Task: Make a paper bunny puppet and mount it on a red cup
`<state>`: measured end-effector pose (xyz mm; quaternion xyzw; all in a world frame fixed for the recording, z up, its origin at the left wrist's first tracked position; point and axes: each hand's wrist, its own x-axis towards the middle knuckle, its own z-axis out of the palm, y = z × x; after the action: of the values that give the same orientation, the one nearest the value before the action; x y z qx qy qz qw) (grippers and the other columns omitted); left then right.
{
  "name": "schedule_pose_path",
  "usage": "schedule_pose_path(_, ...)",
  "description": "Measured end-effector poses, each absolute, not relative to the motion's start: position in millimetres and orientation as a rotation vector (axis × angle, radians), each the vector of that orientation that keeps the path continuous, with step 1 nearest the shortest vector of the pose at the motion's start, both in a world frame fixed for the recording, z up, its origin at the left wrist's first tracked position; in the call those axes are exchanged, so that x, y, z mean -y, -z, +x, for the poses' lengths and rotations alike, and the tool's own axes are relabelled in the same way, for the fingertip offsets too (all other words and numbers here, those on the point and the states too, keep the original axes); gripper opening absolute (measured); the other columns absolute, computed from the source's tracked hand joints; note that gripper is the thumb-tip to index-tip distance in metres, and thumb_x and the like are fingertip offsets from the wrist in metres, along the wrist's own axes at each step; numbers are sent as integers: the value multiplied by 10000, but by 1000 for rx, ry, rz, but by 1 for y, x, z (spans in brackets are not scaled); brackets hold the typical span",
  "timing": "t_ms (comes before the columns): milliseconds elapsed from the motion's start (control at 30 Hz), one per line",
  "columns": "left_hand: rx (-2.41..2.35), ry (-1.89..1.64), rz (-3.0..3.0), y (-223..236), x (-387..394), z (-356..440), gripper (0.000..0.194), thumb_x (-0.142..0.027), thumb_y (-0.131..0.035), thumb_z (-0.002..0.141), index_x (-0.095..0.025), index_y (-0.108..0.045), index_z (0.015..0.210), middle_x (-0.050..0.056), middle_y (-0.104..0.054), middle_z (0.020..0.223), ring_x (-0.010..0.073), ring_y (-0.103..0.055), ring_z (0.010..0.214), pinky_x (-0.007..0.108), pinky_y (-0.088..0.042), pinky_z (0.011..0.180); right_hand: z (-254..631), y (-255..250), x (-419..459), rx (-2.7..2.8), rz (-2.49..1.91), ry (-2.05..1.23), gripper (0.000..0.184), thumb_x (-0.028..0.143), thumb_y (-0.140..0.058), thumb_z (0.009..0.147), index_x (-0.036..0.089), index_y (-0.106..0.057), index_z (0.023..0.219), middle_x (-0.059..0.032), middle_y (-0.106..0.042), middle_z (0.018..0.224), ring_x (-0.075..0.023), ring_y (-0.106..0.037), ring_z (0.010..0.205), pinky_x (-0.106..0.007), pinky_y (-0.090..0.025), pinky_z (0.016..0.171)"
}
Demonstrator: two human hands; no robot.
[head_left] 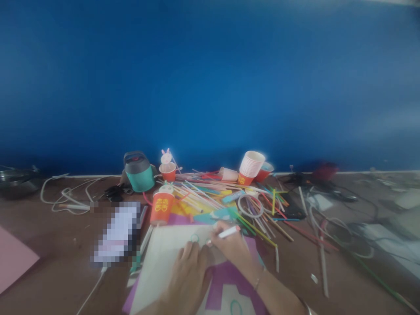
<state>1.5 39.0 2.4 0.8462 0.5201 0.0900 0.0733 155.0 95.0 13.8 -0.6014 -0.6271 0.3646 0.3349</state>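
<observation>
A sheet of white paper (157,262) lies in front of me on top of purple paper (215,291). My left hand (188,267) rests flat on the white sheet, its fingers stretched forward. In my right hand (226,240) is a marker (229,232) with a white barrel and an orange-red end, its tip close to the paper. A small green circle (194,238) is drawn just beyond my left fingertips. Another green circle (236,307) shows on a white piece near the bottom edge. A red paper cup (162,209) with yellow lettering stands at the sheet's far left corner.
Coloured straws or sticks (197,197) are heaped behind the paper. Stacked paper cups (251,165) stand at the back right, a teal container (140,175) at the back left. A blurred-out phone (118,234) with a cable lies left. Pink paper (15,260) is at far left.
</observation>
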Motion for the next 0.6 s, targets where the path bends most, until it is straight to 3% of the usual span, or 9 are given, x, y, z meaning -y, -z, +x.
schedule_pose_path(267,-1541,-329,2529,-1,-40,0,418,-230,-457,894,-215,-491,1310,83,-592,1055,264,-519,985,430,-442,850,163,4,-99,1568,-1595,-799,222,329,-475,722,242,-333,575,64,-364,481,-118,-398,470,-227,-325,448)
schedule_pose_path(600,-1543,-296,2539,-5,-40,1,379,-199,-474,876,-188,-547,1248,87,-600,1043,261,-522,985,435,-438,868,161,-5,-94,1684,-1611,-870,216,343,-499,758,226,-410,600,45,-480,524,-134,-499,541,-221,-363,504)
